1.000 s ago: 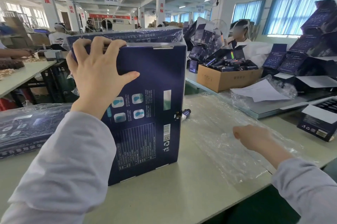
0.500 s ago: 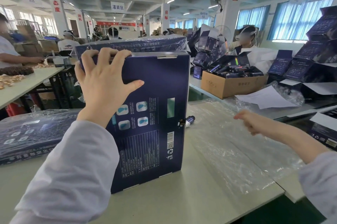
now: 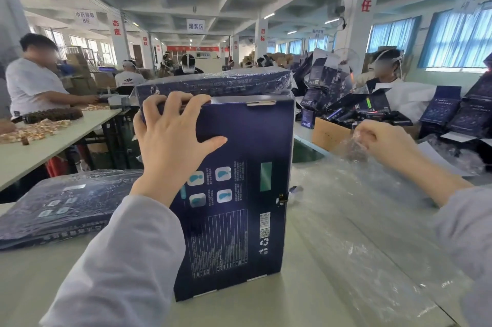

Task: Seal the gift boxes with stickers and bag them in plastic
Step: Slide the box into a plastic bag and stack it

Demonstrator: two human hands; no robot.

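Head view gives you the pale counter (image 3: 266, 306) first, with a slippery pile of clear plastic bags (image 3: 359, 233) spread over its right half; the gift box (image 3: 253, 140) stands upright on its short end mid-counter, just left of that pile, printed back facing you; one bagged box (image 3: 66, 207) lies flat to the left, and another sits behind the upright one. Your left hand (image 3: 173, 145) grasps the box's top edge, fingers (image 3: 170, 99) hooked over it and thumb spread on the face; your right hand (image 3: 383, 137) pinches a bunched bit of plastic at the far end of the pile, raised off the counter. A sticker (image 3: 261, 103) shows at the top edge and small tabs at the bottom, so sealing looks done and bagging is likely the step in hand. To do it well, lift only one bag and shake its mouth open before bringing it over; hold the box square so it doesn't tip; slide the bag down from the top; mind the small clasp (image 3: 281, 199) on the right side, which could snag the film.
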